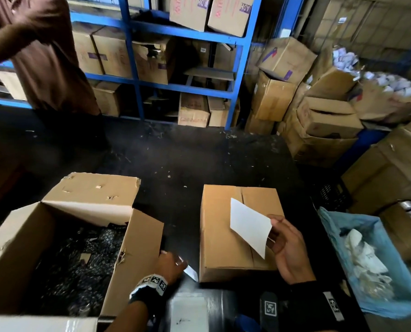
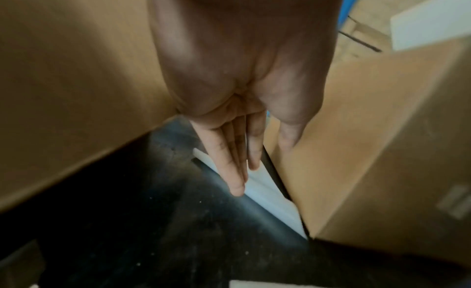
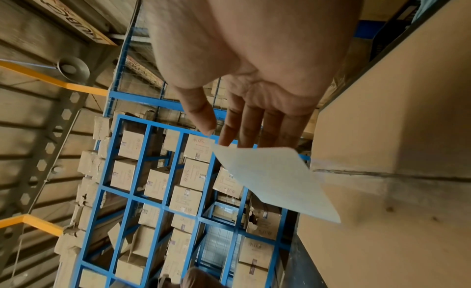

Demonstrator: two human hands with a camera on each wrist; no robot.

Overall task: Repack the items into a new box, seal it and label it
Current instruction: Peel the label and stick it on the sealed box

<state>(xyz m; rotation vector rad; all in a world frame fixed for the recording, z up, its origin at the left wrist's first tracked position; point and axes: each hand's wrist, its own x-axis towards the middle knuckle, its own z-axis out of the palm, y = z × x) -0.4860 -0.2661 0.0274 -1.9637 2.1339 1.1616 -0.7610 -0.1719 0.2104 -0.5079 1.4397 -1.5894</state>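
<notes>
A sealed brown box (image 1: pixel 223 236) lies on the black table (image 1: pixel 175 168) at centre right. My right hand (image 1: pixel 272 230) pinches a white label sheet (image 1: pixel 250 224) by its near edge and holds it tilted above that box; in the right wrist view the label (image 3: pixel 272 179) hangs from the right hand (image 3: pixel 216 137) beside the box (image 3: pixel 395 131). At the left stands the old box (image 1: pixel 20 248), flaps up, with dark packets (image 1: pixel 80 259) inside. My left hand (image 1: pixel 175 258) reaches down between the two boxes, its straight fingers (image 2: pixel 237 183) over a white paper strip (image 2: pixel 270 195) on the table.
A person in a brown shirt (image 1: pixel 44 56) stands at the far left by a blue rack (image 1: pixel 235 80) full of cartons. Crumpled cartons (image 1: pixel 319 116) pile up at the back right. A blue-lined bin (image 1: pixel 391 283) with paper waste sits at the right.
</notes>
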